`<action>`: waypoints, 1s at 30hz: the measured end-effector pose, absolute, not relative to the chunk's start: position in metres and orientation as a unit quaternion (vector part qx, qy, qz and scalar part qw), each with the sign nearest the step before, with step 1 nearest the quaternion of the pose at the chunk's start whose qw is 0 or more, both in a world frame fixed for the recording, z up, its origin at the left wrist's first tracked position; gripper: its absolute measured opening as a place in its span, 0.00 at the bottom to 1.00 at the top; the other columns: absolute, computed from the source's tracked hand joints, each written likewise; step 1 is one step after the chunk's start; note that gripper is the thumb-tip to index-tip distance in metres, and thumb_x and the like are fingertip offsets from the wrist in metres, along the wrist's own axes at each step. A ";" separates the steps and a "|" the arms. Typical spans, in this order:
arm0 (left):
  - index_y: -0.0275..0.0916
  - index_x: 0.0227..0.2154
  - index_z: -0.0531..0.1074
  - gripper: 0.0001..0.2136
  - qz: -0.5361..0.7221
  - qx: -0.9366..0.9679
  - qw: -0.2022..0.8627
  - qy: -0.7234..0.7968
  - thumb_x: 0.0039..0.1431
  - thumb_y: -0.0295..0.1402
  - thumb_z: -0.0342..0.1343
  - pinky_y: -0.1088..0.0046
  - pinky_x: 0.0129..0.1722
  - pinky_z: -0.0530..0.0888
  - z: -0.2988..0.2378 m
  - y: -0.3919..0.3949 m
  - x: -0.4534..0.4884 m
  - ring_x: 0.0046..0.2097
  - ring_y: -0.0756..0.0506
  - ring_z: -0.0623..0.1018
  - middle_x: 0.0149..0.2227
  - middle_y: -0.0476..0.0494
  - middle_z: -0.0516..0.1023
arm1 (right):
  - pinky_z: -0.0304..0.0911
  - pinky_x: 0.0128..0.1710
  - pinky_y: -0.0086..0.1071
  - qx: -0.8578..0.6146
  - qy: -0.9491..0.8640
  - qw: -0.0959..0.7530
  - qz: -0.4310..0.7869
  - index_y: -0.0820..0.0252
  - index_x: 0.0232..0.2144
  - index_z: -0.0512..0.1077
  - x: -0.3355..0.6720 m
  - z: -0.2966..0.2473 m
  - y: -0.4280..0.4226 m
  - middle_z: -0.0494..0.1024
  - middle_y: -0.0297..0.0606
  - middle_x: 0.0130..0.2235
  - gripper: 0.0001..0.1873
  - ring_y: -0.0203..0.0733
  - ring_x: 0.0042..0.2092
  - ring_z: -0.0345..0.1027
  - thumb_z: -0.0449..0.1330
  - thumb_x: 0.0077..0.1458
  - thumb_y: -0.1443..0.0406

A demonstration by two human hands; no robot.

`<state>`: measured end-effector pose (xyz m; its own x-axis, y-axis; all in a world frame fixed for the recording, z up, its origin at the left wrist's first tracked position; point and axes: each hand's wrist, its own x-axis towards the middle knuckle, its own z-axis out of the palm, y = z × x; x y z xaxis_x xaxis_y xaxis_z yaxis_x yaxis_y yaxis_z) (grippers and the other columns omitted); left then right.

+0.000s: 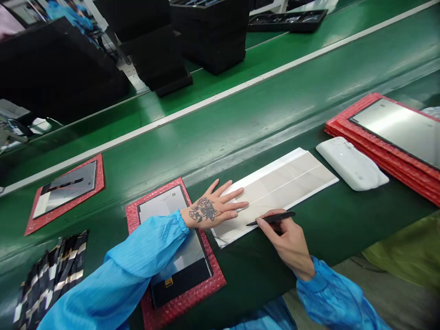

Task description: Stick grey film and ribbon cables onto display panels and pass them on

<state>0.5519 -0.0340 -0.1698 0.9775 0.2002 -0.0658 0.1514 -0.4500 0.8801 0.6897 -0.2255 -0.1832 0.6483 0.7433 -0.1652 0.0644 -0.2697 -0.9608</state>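
Note:
My left hand [213, 208] lies flat with its fingers spread on the near-left end of a stack of pale sheets [285, 181], which is divided into rectangles by white lines. My right hand [290, 243] grips slim black tweezers [280, 217], their pointed tip at the sheets' lower edge, just right of my left fingers. Beneath my left forearm is a flat display panel [185, 284] with a black band, on a red bubble-wrap pad [216, 272]. The forearm hides part of this panel.
Right of the sheets sits a white, rounded packet [350, 162], beside stacked red pads [343, 121] topped by a silvery panel [402, 130]. Another panel [65, 188] rests on red wrap at left, above dark flexible strips [55, 279]. Black bins [213, 36] stand across the green bench [240, 123].

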 end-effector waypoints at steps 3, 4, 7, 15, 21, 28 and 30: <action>0.55 0.54 0.73 0.18 0.005 0.846 0.523 0.102 0.61 0.42 0.56 0.53 0.66 0.27 -0.168 -0.034 0.552 0.71 0.33 0.46 0.65 0.54 0.62 | 0.71 0.33 0.40 -0.738 -0.256 0.543 0.308 0.55 0.31 0.71 0.690 -0.185 -0.226 0.77 0.37 0.30 0.16 0.48 0.31 0.73 0.64 0.50 0.50; 0.53 0.54 0.73 0.18 0.002 0.848 0.520 0.102 0.61 0.40 0.55 0.53 0.66 0.27 -0.167 -0.034 0.552 0.71 0.33 0.46 0.65 0.54 0.62 | 0.71 0.33 0.41 -0.739 -0.252 0.545 0.305 0.54 0.31 0.71 0.690 -0.185 -0.227 0.76 0.37 0.30 0.16 0.48 0.31 0.73 0.64 0.50 0.49; 0.51 0.53 0.75 0.17 0.020 0.833 0.541 0.111 0.61 0.34 0.55 0.58 0.66 0.26 -0.165 -0.036 0.551 0.71 0.33 0.46 0.65 0.54 0.63 | 0.71 0.32 0.41 -0.737 -0.256 0.545 0.307 0.53 0.29 0.72 0.690 -0.181 -0.226 0.77 0.37 0.30 0.14 0.49 0.31 0.73 0.66 0.49 0.51; 0.51 0.45 0.79 0.16 0.069 0.778 0.607 0.143 0.53 0.29 0.62 0.56 0.67 0.29 -0.164 -0.040 0.552 0.70 0.33 0.52 0.59 0.52 0.72 | 0.71 0.32 0.41 -0.740 -0.250 0.549 0.298 0.53 0.30 0.72 0.689 -0.184 -0.227 0.76 0.36 0.30 0.14 0.48 0.31 0.73 0.66 0.49 0.51; 0.55 0.47 0.78 0.15 0.101 0.847 0.511 0.107 0.58 0.33 0.58 0.52 0.68 0.38 -0.168 -0.039 0.551 0.68 0.33 0.58 0.59 0.56 0.71 | 0.71 0.34 0.40 -0.742 -0.279 0.541 0.280 0.51 0.27 0.73 0.686 -0.178 -0.227 0.77 0.37 0.31 0.09 0.49 0.32 0.73 0.66 0.50 0.55; 0.52 0.47 0.78 0.14 0.087 0.832 0.535 0.121 0.58 0.34 0.60 0.50 0.67 0.34 -0.166 -0.039 0.551 0.68 0.31 0.56 0.60 0.52 0.71 | 0.71 0.32 0.36 -0.739 -0.293 0.530 0.294 0.53 0.28 0.73 0.690 -0.180 -0.225 0.77 0.37 0.30 0.14 0.46 0.31 0.73 0.65 0.51 0.51; 0.53 0.52 0.75 0.16 0.040 0.864 0.490 0.107 0.61 0.36 0.56 0.49 0.67 0.32 -0.165 -0.038 0.551 0.70 0.33 0.51 0.63 0.52 0.66 | 0.72 0.30 0.36 -0.744 -0.290 0.534 0.278 0.53 0.28 0.72 0.690 -0.185 -0.226 0.77 0.35 0.29 0.17 0.45 0.29 0.73 0.64 0.50 0.47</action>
